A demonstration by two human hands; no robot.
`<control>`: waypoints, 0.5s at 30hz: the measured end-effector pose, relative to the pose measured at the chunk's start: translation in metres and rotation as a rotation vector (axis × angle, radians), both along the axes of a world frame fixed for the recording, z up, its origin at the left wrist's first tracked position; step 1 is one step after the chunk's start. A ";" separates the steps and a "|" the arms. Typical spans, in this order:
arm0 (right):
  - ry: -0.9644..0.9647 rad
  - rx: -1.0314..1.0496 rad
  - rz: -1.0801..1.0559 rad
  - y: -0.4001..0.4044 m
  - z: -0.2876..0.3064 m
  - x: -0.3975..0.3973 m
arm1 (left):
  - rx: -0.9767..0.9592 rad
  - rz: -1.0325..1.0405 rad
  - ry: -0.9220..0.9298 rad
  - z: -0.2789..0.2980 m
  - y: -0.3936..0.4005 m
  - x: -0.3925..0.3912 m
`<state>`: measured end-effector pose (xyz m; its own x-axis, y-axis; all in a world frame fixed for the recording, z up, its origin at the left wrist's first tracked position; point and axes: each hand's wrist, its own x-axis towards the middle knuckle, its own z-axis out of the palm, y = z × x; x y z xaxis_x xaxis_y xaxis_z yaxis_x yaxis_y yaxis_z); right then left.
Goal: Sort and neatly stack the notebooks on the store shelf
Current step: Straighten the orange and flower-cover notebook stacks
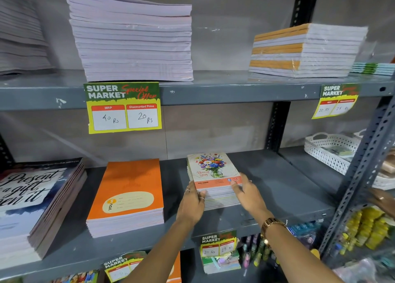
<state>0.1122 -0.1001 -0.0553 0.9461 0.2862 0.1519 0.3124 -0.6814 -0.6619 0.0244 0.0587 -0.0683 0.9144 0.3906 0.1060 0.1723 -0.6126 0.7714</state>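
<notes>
A small stack of notebooks with a flower-vase cover [211, 169] rests on the grey middle shelf [277, 188]. My left hand [193, 201] presses against the stack's near left corner, fingers along its side. My right hand [249, 192], with a gold watch on the wrist, holds the near right corner, thumb on the top cover. To the left lies a stack of orange notebooks [130, 195]. Further left sits a taller stack with a dark cover and script lettering [32, 201].
The upper shelf carries a tall stack of pale notebooks [132, 41], an orange-spined stack in plastic [305, 52] and another pile at the far left [19, 32]. Yellow price tags [124, 107] hang from shelf edges. A white lattice basket [329, 152] stands right, beyond a slotted upright [363, 167].
</notes>
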 end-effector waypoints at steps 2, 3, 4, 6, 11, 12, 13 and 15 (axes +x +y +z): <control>-0.004 -0.005 -0.005 0.000 -0.002 0.001 | -0.002 0.006 -0.001 0.001 -0.001 -0.001; -0.003 -0.010 -0.007 0.001 -0.003 0.002 | -0.001 0.008 0.003 0.001 -0.001 -0.001; 0.001 -0.016 -0.007 0.000 -0.004 0.003 | 0.002 0.006 0.008 0.002 -0.001 -0.001; 0.012 -0.036 -0.005 0.000 -0.005 0.004 | 0.013 -0.010 0.014 0.004 -0.001 -0.001; -0.198 -0.156 0.043 -0.001 -0.007 0.005 | 0.114 -0.078 0.018 0.006 0.002 -0.007; -0.247 -0.185 0.068 0.000 -0.008 0.005 | 0.152 -0.084 0.003 0.006 0.003 -0.008; -0.291 -0.222 0.092 -0.001 -0.008 0.005 | 0.189 -0.093 -0.011 0.006 0.004 -0.007; -0.362 -0.294 0.136 -0.001 -0.010 0.004 | 0.276 -0.113 -0.026 0.005 0.007 -0.007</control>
<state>0.1163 -0.1012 -0.0655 0.7985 0.4837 0.3584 0.5861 -0.7605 -0.2796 0.0177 0.0660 -0.0634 0.9460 0.2399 0.2180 0.0737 -0.8140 0.5761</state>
